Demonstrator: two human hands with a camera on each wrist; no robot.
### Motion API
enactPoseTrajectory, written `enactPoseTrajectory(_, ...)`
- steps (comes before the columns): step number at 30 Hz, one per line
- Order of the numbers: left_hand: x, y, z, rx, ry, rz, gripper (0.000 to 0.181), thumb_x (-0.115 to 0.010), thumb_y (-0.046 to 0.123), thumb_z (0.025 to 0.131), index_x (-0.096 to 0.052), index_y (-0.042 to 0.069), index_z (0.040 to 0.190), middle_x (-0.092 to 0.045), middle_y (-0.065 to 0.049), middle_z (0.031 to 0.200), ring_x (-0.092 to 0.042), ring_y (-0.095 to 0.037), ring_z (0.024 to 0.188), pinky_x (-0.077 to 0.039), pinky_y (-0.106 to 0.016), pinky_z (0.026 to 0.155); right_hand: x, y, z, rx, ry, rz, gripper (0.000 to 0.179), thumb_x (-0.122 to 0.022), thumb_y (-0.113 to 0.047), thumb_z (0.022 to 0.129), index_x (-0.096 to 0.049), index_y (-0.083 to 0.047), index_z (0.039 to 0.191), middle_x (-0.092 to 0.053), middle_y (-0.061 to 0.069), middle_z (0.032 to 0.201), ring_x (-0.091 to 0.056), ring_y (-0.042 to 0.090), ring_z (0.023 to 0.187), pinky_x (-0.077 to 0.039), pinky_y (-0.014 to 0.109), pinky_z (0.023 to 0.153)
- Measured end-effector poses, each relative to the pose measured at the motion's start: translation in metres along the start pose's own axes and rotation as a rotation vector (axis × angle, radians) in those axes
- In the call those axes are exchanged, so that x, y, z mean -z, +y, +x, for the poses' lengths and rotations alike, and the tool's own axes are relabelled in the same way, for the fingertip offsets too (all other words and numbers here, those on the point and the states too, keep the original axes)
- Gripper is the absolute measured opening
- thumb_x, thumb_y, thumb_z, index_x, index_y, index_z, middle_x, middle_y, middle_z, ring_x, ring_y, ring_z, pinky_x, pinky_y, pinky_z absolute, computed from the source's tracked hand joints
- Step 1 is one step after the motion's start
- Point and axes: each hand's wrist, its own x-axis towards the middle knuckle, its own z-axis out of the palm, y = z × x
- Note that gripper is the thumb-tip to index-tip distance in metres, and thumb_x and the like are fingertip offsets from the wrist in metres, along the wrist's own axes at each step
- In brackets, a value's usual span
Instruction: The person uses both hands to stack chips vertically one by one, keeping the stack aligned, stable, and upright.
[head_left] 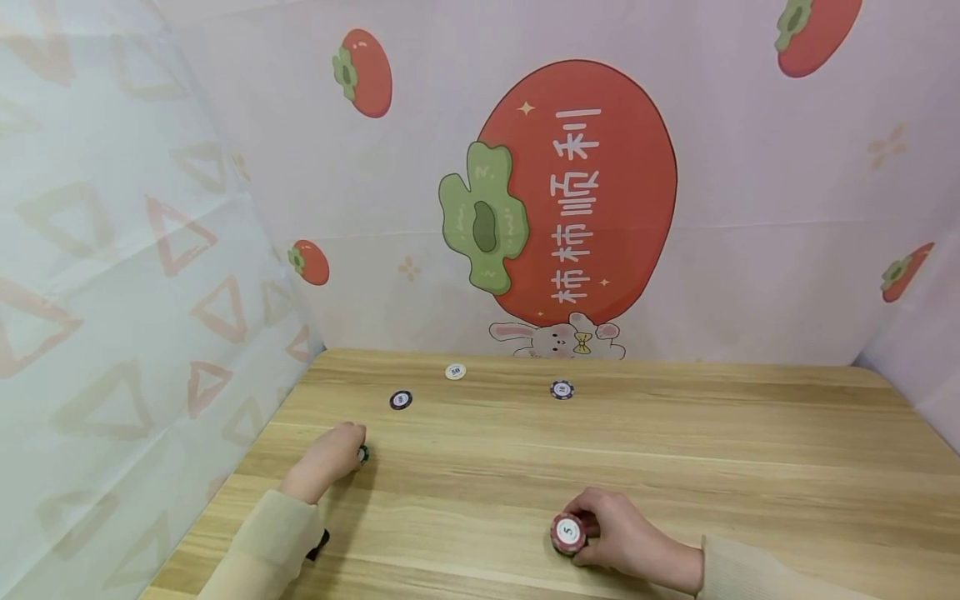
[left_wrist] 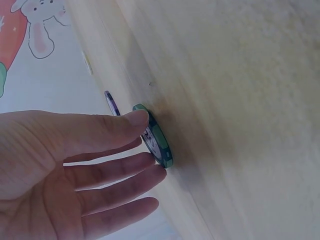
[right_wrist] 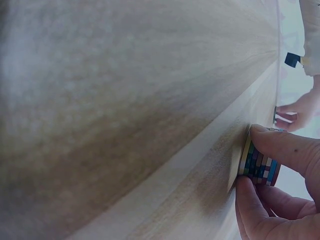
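In the head view, my left hand (head_left: pixel 330 457) is at the left side of the table around a green poker chip (head_left: pixel 363 455). The left wrist view shows the thumb on one edge of this green chip (left_wrist: pixel 161 141) and fingertips at the opposite edge, with the chip flat on or very near the wood. My right hand (head_left: pixel 628 535) grips a stack of poker chips (head_left: pixel 567 533) at the front, topped by a red chip marked 5. Layers of several colours show along the stack (right_wrist: pixel 257 162) in the right wrist view, its base on or just above the table.
Toward the back of the wooden table (head_left: pixel 465 483) lie a black chip (head_left: pixel 401 400), a pale chip (head_left: pixel 455 372) marked 50 and a dark purple chip (head_left: pixel 562 389) marked 10. Printed sheets (head_left: pixel 390 183) stand behind and beside the table. A small black device (head_left: pixel 318 546) is at my left sleeve.
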Motion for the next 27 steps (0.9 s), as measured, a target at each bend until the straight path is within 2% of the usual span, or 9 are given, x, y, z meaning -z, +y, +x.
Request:
enactPoseTrajectory(5, -0.0004, -0.0007, -0.0012, -0.005, 0.002, -0.013, 0.012, -0.06, -0.008, 0.077, -0.052, 0.001, 0.076, -0.05, -0.009, 0.071, -0.043, -0.019, 0.064, -0.041, -0.034, 0.058, -0.0008, -0.0001, 0.0, 0.003, 0.003, 0.002, 0.037, -0.08, -0.003, 0.059, -0.063, -0.004, 0.091, -0.058, -0.002, 0.088, -0.054, 0.001, 0.079, -0.05, 0.019, 0.067)
enactPoseTrajectory(11, 0.0012, 0.0005, -0.0019, -0.005, 0.013, -0.032, 0.021, -0.071, -0.003, 0.07, -0.051, 0.002, 0.073, -0.048, -0.007, 0.07, -0.042, -0.019, 0.063, -0.04, -0.034, 0.058, -0.0009, 0.0, -0.0009, 0.006, 0.014, -0.038, 0.037, -0.081, -0.006, 0.059, -0.063, -0.005, 0.091, -0.058, -0.003, 0.088, -0.054, 0.002, 0.079, -0.049, 0.02, 0.067)
enactPoseTrajectory(16, 0.0019, 0.0011, -0.0005, -0.005, 0.029, -0.001, 0.023, -0.074, -0.001, 0.066, -0.055, -0.001, 0.078, -0.049, -0.01, 0.074, -0.046, -0.02, 0.065, -0.044, -0.035, 0.059, -0.0006, 0.0004, -0.0012, 0.001, 0.016, -0.053, 0.037, -0.082, -0.008, 0.059, -0.063, -0.006, 0.092, -0.058, -0.003, 0.088, -0.054, 0.002, 0.079, -0.049, 0.02, 0.067)
enactPoseTrajectory(23, 0.0062, 0.0034, -0.0031, -0.02, 0.041, -0.042, 0.017, -0.07, -0.002, 0.073, -0.053, 0.001, 0.075, -0.046, -0.008, 0.072, -0.044, -0.018, 0.065, -0.042, -0.032, 0.058, -0.001, -0.0004, -0.0012, 0.016, 0.024, -0.057, 0.037, -0.082, -0.007, 0.059, -0.063, -0.006, 0.091, -0.058, -0.004, 0.088, -0.054, 0.002, 0.078, -0.049, 0.02, 0.066)
enactPoseTrajectory(27, 0.008, 0.0056, -0.0043, -0.051, 0.068, -0.027, 0.014, -0.067, -0.001, 0.076, -0.054, 0.003, 0.074, -0.046, -0.006, 0.071, -0.044, -0.017, 0.064, -0.041, -0.03, 0.057, -0.0013, -0.0009, -0.0015, 0.027, 0.034, -0.068, 0.038, -0.082, -0.006, 0.058, -0.063, -0.006, 0.091, -0.058, -0.004, 0.087, -0.054, 0.002, 0.078, -0.049, 0.02, 0.066)
